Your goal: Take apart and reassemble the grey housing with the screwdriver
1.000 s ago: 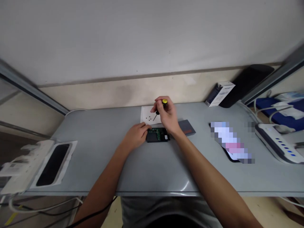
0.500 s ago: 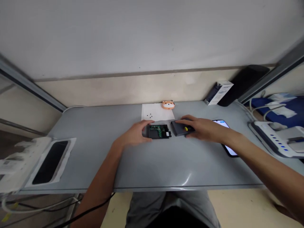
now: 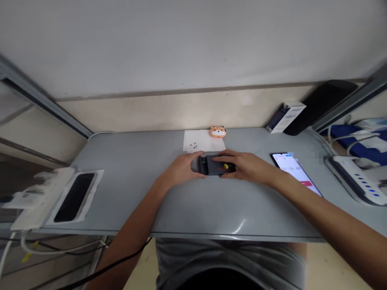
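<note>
A small black device [image 3: 203, 165] with a green circuit board inside lies at the middle of the grey table [image 3: 151, 193]. My left hand [image 3: 184, 168] grips its left end, fingers curled round it. My right hand [image 3: 244, 166] holds a dark grey cover [image 3: 215, 165] over the device's right part, with a yellow-capped screwdriver [image 3: 225, 166] tucked under its fingers. Only a strip of the board still shows at the left. Just behind lies a white paper sheet [image 3: 202, 141] with a few tiny black screws [image 3: 194, 145] on it.
An orange animal-shaped object [image 3: 218, 131] sits at the sheet's far right corner. A lit phone [image 3: 294, 171] lies to the right, with a power strip [image 3: 352, 177] beyond it. A small box [image 3: 286, 117] leans by the wall. A black panel in white wrap [image 3: 72, 197] rests at the left.
My right hand left the screws, took the grey cover from the right, and slid it left over the open device with the screwdriver still in the hand. My left hand stayed on the device.
</note>
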A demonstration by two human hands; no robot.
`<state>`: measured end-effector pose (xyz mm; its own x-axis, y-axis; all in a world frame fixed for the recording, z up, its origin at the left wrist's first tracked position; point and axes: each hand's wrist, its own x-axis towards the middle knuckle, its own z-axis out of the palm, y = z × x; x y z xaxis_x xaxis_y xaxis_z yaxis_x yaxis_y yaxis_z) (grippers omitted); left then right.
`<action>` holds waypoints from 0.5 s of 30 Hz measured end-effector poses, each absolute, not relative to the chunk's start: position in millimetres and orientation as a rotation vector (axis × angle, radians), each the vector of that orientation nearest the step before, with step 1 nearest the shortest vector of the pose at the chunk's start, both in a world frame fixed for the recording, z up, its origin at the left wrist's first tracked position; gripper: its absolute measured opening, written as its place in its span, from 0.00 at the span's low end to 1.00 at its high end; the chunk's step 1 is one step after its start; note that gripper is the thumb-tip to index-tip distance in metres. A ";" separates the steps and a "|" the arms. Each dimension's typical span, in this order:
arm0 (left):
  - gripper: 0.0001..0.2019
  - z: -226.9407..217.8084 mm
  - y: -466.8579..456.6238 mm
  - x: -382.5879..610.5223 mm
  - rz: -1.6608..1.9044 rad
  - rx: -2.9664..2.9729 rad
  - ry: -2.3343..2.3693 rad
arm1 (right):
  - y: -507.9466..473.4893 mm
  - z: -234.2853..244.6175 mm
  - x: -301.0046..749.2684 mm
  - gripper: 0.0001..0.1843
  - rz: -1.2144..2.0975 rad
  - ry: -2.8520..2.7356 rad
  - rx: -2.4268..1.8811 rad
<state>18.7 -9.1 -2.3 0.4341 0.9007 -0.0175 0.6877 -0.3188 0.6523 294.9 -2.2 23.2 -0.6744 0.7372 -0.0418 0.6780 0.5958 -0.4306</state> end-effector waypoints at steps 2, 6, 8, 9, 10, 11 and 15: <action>0.46 -3.7 -8.8 21.3 0.452 2.116 1.323 | -3.2 15.8 288.8 0.28 0.580 -2.661 -1.159; 0.48 -1.2 -8.4 20.8 0.458 2.148 1.283 | -2.1 16.4 279.5 0.24 0.622 -2.510 -1.050; 0.45 -0.7 -9.0 20.2 0.469 2.208 1.225 | 1.3 25.6 276.7 0.17 0.619 -2.206 -1.008; 0.42 -1.4 -9.7 20.4 0.474 2.240 1.203 | 4.3 30.8 275.5 0.14 0.603 -1.987 -0.990; 0.39 -2.5 -10.4 21.0 0.480 2.267 1.192 | 8.3 35.4 274.1 0.14 0.594 -1.753 -0.964; 0.36 -4.1 -11.2 21.9 0.489 2.285 1.191 | 13.2 38.7 272.6 0.17 0.609 -1.529 -0.933; 0.30 -8.9 -14.2 24.8 0.542 2.312 1.207 | 33.2 31.4 264.8 0.32 0.777 -0.988 -0.916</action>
